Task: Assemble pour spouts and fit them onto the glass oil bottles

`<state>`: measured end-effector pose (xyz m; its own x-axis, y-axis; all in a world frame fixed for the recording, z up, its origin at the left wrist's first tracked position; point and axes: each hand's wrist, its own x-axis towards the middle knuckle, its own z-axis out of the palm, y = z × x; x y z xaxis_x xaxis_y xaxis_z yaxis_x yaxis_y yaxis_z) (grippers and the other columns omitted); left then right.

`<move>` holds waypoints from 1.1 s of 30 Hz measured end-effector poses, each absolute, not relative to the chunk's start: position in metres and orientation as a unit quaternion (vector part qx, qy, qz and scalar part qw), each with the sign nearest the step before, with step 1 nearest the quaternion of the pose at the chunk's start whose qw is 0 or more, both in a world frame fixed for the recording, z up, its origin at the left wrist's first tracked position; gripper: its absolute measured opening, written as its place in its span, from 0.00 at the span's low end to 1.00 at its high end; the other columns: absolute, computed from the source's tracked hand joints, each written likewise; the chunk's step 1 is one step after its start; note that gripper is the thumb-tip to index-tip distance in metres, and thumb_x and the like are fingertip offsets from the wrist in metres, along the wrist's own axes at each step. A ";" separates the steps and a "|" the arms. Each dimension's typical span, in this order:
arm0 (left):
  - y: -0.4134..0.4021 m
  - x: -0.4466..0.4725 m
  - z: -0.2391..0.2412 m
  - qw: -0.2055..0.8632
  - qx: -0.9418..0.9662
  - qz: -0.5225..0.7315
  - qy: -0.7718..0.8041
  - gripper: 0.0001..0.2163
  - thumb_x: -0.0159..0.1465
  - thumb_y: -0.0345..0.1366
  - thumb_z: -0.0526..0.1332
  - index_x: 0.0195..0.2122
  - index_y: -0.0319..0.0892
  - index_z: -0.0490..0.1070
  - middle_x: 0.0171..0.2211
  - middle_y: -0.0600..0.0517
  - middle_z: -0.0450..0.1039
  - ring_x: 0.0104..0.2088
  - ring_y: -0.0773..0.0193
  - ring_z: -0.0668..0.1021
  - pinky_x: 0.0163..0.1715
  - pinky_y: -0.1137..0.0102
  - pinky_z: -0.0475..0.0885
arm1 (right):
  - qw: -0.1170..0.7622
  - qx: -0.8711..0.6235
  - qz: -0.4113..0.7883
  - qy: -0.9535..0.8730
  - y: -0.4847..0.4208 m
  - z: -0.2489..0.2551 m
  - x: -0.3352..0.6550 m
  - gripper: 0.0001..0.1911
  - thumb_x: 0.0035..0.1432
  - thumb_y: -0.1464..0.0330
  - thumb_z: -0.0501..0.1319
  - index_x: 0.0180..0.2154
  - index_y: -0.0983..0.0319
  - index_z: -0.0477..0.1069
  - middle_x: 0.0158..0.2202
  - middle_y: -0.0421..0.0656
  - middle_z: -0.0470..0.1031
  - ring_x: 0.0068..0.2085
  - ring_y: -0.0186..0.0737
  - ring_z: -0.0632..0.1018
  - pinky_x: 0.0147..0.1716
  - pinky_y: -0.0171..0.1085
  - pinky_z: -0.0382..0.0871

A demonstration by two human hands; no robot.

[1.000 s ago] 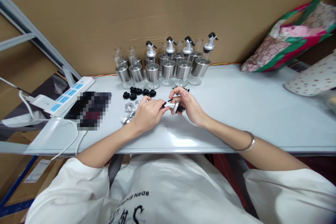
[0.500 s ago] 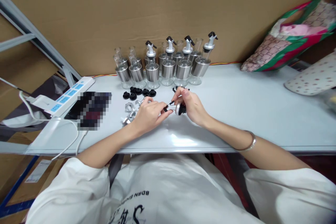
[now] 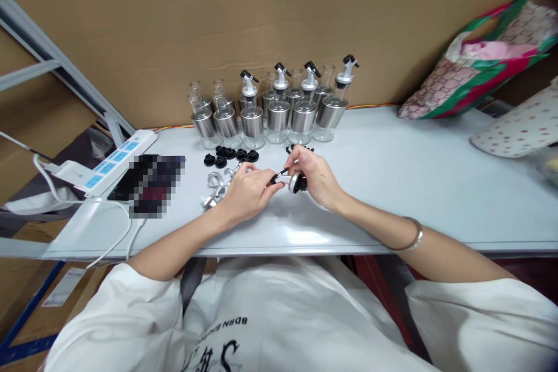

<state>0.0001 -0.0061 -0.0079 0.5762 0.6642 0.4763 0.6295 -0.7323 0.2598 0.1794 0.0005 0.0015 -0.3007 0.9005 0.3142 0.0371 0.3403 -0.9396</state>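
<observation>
Between my hands, just above the table, lies a silver-and-black pourer spout point(image 3: 293, 182) on its side, its black stopper end to the right. My left hand point(image 3: 248, 193) pinches its spout end. The fingers of my right hand point(image 3: 314, 177) are closed at a small black part point(image 3: 284, 171) on the spout's upper side, with the palm beside the stopper. Silver spout bodies point(image 3: 214, 181) lie left of my left hand, partly covered by it. Several black stoppers point(image 3: 229, 154) sit behind them. More small black parts point(image 3: 293, 148) lie behind my right hand.
Glass bottles with steel sleeves point(image 3: 253, 125) stand in rows at the back, some topped with pourers. A power strip point(image 3: 117, 160), white cables and a pixelated dark object point(image 3: 152, 186) are on the left. A patterned bag point(image 3: 462, 75) and a dotted white item point(image 3: 518, 122) occupy the right.
The pourer spout has shifted slightly left and turned a little in my hands. Both hands keep nearly the same place and hold.
</observation>
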 end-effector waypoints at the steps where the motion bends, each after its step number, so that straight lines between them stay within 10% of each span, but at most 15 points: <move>1: -0.005 -0.001 -0.007 0.025 0.886 0.281 0.368 0.16 0.69 0.43 0.47 0.31 0.41 0.67 0.24 0.53 0.73 0.24 0.65 0.70 0.41 0.64 0.61 | 0.468 -0.348 0.459 -0.670 0.001 0.001 0.179 0.27 0.55 0.42 0.52 0.30 0.60 0.60 0.20 0.35 0.64 0.20 0.31 0.68 0.20 0.31 0.59; 10: 0.009 -0.016 0.010 -0.059 0.868 0.300 0.392 0.16 0.70 0.38 0.46 0.33 0.40 0.70 0.29 0.50 0.76 0.31 0.62 0.74 0.40 0.65 0.59 | 0.437 -0.317 0.386 -0.748 0.002 0.000 0.182 0.10 0.61 0.64 0.56 0.44 0.59 0.62 0.29 0.37 0.67 0.26 0.30 0.66 0.26 0.32 0.60; 19: 0.033 -0.031 0.010 -0.057 0.806 0.397 0.436 0.06 0.65 0.34 0.54 0.41 0.42 0.67 0.41 0.47 0.73 0.46 0.58 0.72 0.47 0.62 0.66 | 0.451 -0.353 0.357 -0.738 0.006 0.005 0.185 0.12 0.63 0.63 0.51 0.44 0.59 0.68 0.23 0.35 0.61 0.24 0.33 0.61 0.25 0.33 0.55; 28: 0.101 -0.046 0.027 -0.048 0.695 0.541 0.472 0.21 0.60 0.34 0.60 0.54 0.42 0.56 0.55 0.41 0.61 0.58 0.54 0.66 0.60 0.56 0.62 | 0.465 -0.352 0.354 -0.731 0.013 -0.006 0.183 0.15 0.62 0.60 0.53 0.46 0.59 0.69 0.22 0.35 0.61 0.24 0.34 0.63 0.25 0.34 0.56; 33: 0.129 -0.050 0.026 0.073 0.675 0.502 0.536 0.25 0.59 0.29 0.58 0.57 0.40 0.53 0.50 0.38 0.67 0.50 0.54 0.75 0.53 0.54 0.68 | 0.498 -0.377 0.306 -0.718 0.011 0.002 0.187 0.14 0.60 0.62 0.56 0.46 0.58 0.70 0.25 0.38 0.64 0.25 0.35 0.63 0.25 0.35 0.58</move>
